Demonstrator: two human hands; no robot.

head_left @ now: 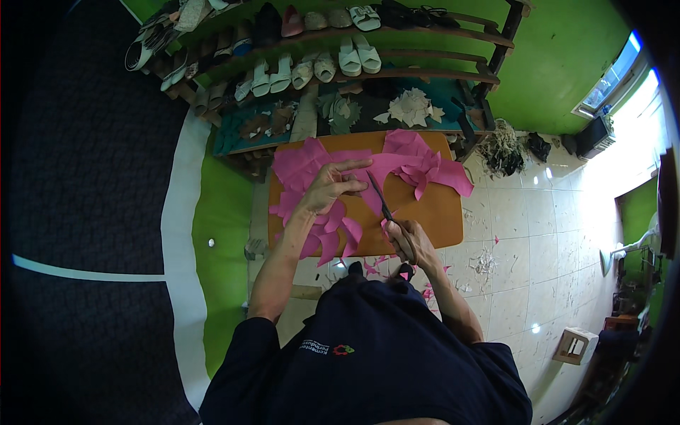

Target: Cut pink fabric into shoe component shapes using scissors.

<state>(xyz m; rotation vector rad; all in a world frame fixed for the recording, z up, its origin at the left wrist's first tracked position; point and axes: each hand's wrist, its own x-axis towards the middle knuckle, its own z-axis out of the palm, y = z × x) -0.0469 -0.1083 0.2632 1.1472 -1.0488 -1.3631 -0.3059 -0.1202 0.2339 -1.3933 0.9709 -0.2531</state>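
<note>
My left hand (330,190) holds a pink sheet (388,164) of thin, pliable material over the table, the sheet's edge lying between its fingers. My right hand (412,243) grips dark-handled scissors (384,203). Their blades point up and left, their tips at the sheet close to my left fingertips. Under and around my left hand lie cut pink pieces (330,225) with curved edges. A larger crumpled pink piece (297,164) is at the far left of the table, and more pink material (446,174) hangs past its right edge. Whether the blades are parted is hard to make out.
The orange-brown table (440,225) stands before a wooden shoe rack (439,75) holding several pairs of shoes and sandals. Pink and pale scraps litter the tiled floor (520,234). A pile of stringy scraps (501,149) sits beyond the table's right, a small stool (575,346) nearer.
</note>
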